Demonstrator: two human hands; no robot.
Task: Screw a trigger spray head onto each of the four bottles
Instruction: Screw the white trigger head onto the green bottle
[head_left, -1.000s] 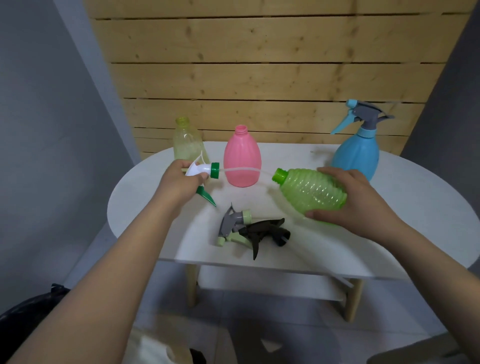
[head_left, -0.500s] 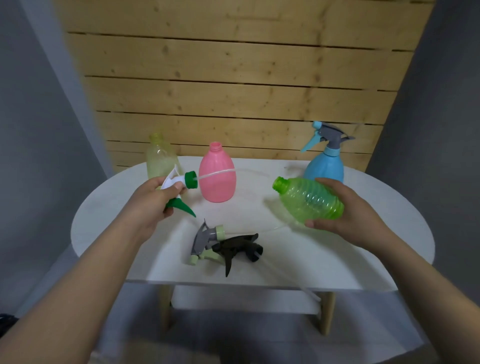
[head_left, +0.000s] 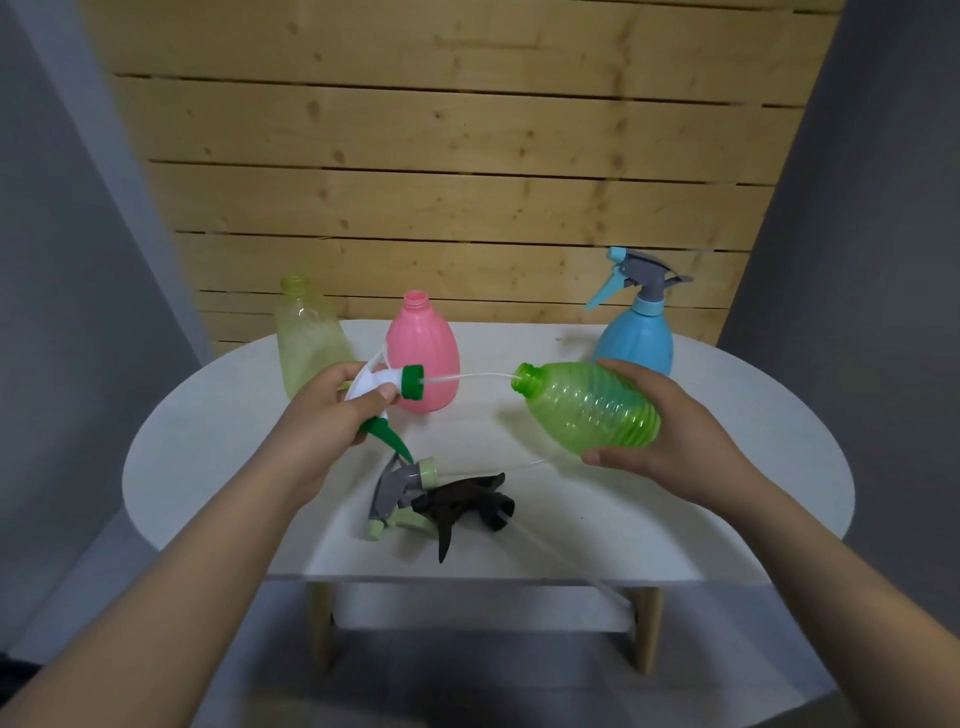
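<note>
The green ribbed bottle (head_left: 589, 413) lies tipped on its side in the air over the white round table (head_left: 753, 467), mouth pointing toward the pink bottle (head_left: 423, 353), which I use as the landmark here. The right hand (head_left: 670, 441) is wrapped around its fat lower half, thumb on top, fingers underneath. It looks empty and thin-walled, so likely very light and a bit squashy; a grip on the ribs near the widest part should keep it from turning while the cap is screwed, and squeezing hard would probably dent it.

Just in front of the pink bottle, the left hand (head_left: 332, 410) is closed around the white and green trigger head (head_left: 387, 389), its green screw cap facing the bottle mouth. Its thin clear dip tube (head_left: 467, 375) crosses the front of the pink bottle and its tip appears to sit at the green neck; that tube is floppy and should be guided straight.

Nearer the person than the pink bottle lie a grey and pale green trigger head (head_left: 397, 491) and a black trigger head (head_left: 467, 504), touching. Left of the pink bottle stands a yellowish clear bottle (head_left: 309, 340), uncapped; well to its right the blue bottle (head_left: 636, 335) already wears a head.

Compared with half a second ago, the tube tip has reached the mouth, and bottle and head have drawn closer
</note>
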